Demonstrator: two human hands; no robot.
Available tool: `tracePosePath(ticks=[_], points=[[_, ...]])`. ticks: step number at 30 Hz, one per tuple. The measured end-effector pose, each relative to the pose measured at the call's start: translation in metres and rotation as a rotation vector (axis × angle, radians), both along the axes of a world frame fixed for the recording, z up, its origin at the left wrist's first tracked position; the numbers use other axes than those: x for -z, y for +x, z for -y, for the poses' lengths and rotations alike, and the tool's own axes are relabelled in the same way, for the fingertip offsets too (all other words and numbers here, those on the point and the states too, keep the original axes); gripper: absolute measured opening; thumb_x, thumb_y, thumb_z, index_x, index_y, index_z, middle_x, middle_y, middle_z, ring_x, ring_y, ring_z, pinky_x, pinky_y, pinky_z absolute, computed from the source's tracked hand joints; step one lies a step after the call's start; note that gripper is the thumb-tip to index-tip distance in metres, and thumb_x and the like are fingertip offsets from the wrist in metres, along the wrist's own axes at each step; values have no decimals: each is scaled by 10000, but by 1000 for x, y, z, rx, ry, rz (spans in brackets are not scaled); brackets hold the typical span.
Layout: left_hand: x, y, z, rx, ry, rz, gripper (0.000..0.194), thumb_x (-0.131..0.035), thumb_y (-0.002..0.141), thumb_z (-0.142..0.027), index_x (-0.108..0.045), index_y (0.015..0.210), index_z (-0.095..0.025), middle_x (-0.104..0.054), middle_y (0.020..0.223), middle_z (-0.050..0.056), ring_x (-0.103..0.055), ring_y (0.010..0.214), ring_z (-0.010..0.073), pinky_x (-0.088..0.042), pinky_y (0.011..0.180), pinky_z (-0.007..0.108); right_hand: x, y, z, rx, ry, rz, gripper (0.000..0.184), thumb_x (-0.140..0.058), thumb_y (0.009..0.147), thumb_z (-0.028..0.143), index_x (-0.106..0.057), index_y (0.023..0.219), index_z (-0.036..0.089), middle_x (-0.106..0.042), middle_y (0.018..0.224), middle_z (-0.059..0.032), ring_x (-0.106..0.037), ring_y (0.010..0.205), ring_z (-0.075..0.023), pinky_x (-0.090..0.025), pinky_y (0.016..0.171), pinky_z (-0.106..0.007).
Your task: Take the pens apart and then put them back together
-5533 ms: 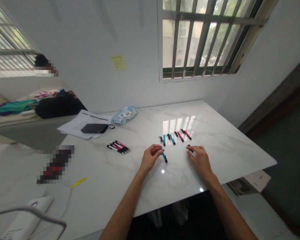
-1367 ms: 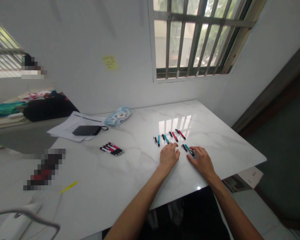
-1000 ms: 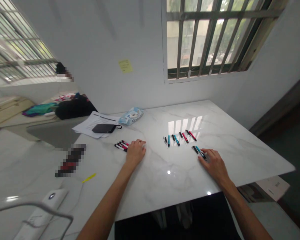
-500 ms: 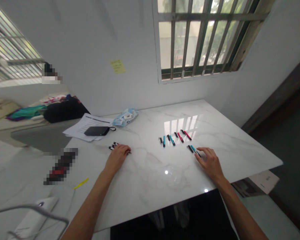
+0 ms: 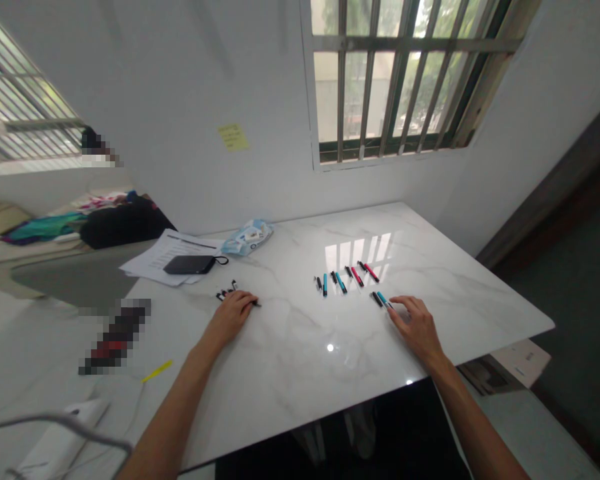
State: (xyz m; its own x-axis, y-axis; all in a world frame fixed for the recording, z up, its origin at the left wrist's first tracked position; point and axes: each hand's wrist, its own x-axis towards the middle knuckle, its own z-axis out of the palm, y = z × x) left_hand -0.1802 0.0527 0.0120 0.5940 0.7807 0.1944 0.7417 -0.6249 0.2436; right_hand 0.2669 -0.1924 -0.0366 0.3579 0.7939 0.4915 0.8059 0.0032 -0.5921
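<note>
Both hands were down low, and the pens were right there with them. Twelve o'clock stood at the wall, the clock centred on the marble-patterned counter (image 5: 300,387). Between nine and ten, the left hand (image 5: 233,311) lay over a bunch of black-and-white-ended pens (image 5: 221,297); their ends poked out from eleven to twelve of the knuckles, and a dark tip showed beyond the hand near three. Its fingers were bent and close together, but whether they pinched a pen, nobody could tell: the hand hid most of the bunch.

Over at three o'clock, the right hand (image 5: 414,323) had its fingers spread and curved, thumb apart, about the near end of a blue pen (image 5: 383,299); contact was too small to make out. A black pen piece (image 5: 377,299) lay just beside that pen, on its nine o'clock side. Between one and two came a slanting row: two blue pens (image 5: 342,283) and two red pens (image 5: 357,277), each with a slim black piece alongside.

Farther out at ten, a flat black case (image 5: 190,265) with a loop sat on printed papers (image 5: 153,257), and a blue-and-white packet (image 5: 249,238) rested at eleven.
</note>
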Motion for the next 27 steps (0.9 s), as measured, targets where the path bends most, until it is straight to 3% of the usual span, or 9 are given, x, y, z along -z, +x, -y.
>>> tracePosePath(ticks=[4, 7, 12, 19, 27], points=[[-9, 5, 1, -48, -29, -33, 300, -473, 915, -345, -744, 928, -219, -753, 1077, 116, -655, 1076, 291, -487, 1038, 441, 1, 0, 0, 1, 0, 6, 297, -578, 984, 475, -721, 1100, 242, -718, 1100, -107, -623, 1086, -304, -505, 984, -476], [-15, 9, -1, -39, -64, -72, 262, -493, 846, -254, -742, 919, -220, -763, 1078, 106, -665, 1085, 294, -479, 1056, 447, 2, 1, 0, 6, 0, -13, 303, -580, 982, 484, -725, 1096, 244, -717, 1102, -105, -623, 1076, -304, -518, 954, -468], [-10, 6, -3, -40, -51, -111, 361, -480, 739, -147, -737, 983, -212, -740, 1123, 107, -653, 1118, 292, -461, 1085, 443, 3, 1, 0, 10, -1, -44, 310, -581, 984, 487, -733, 1099, 243, -712, 1113, -117, -622, 1093, -314, -533, 922, -467], [4, 4, -1, -212, 101, -64, 335, -477, 833, -211, -735, 1044, -171, -703, 1207, 155, -625, 1165, 324, -435, 1100, 483, 3, 1, 1, 5, 0, -43, 260, -603, 979, 445, -738, 1082, 248, -713, 1106, -101, -626, 1088, -300, -539, 924, -460], [-7, 9, -10, -157, 122, -24, 255, -491, 901, -241, -731, 973, -193, -722, 1168, 144, -621, 1159, 318, -427, 1089, 485, 1, -1, 2, 12, 3, -43, 234, -601, 980, 420, -742, 1053, 248, -712, 1103, -97, -627, 1086, -294, -538, 927, -454]])
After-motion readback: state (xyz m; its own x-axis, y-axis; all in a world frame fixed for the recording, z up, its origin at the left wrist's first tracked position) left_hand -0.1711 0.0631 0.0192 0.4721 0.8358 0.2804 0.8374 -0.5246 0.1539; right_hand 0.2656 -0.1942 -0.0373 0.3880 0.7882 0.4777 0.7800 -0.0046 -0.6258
